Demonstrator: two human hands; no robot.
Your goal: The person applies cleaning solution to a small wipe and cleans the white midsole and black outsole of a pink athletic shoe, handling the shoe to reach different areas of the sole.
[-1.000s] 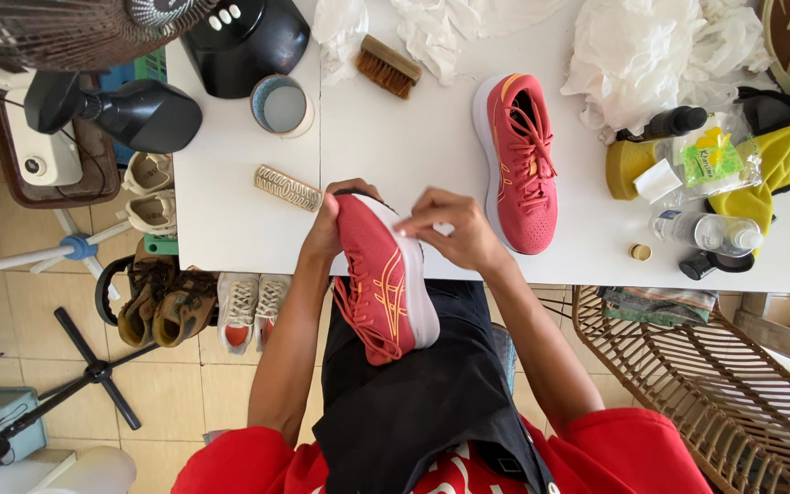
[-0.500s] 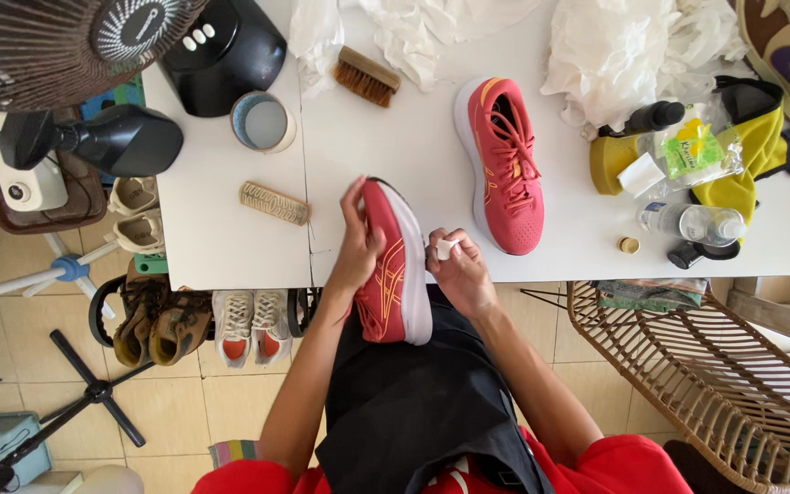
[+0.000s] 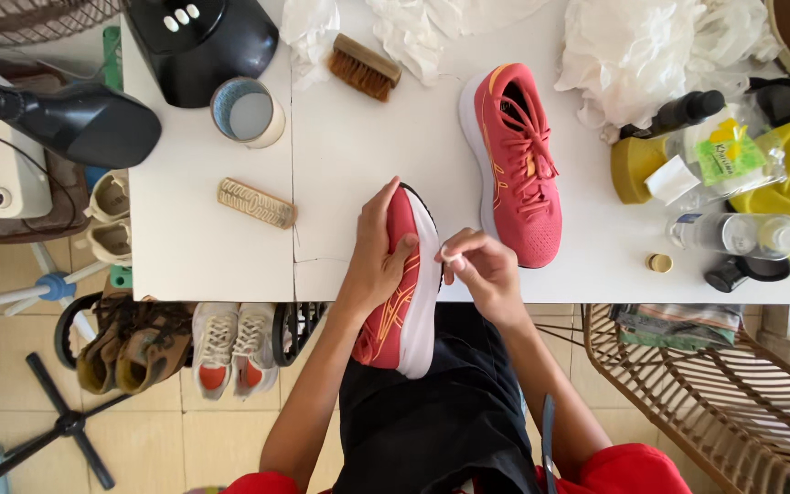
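A red running shoe (image 3: 404, 302) with a white sole lies on its side across the white table's front edge (image 3: 212, 265) and my lap. My left hand (image 3: 378, 247) grips its upper from the left side. My right hand (image 3: 477, 265) pinches a small white piece (image 3: 448, 253) against the shoe's white sole. The matching red shoe (image 3: 516, 165) stands upright on the table, just right of my right hand.
On the table: a wooden brush (image 3: 364, 66), a cup of liquid (image 3: 249, 112), a ribbed brush (image 3: 256, 203), crumpled white paper (image 3: 651, 46), bottles (image 3: 733, 233), a yellow sponge (image 3: 628, 169). Pairs of shoes (image 3: 221, 348) sit on the floor at left; a wicker chair (image 3: 715, 402) at right.
The red shoe was turned from upper-facing onto its side, sole to the right. My right hand moved down off the upper and now presses the white piece to the sole.
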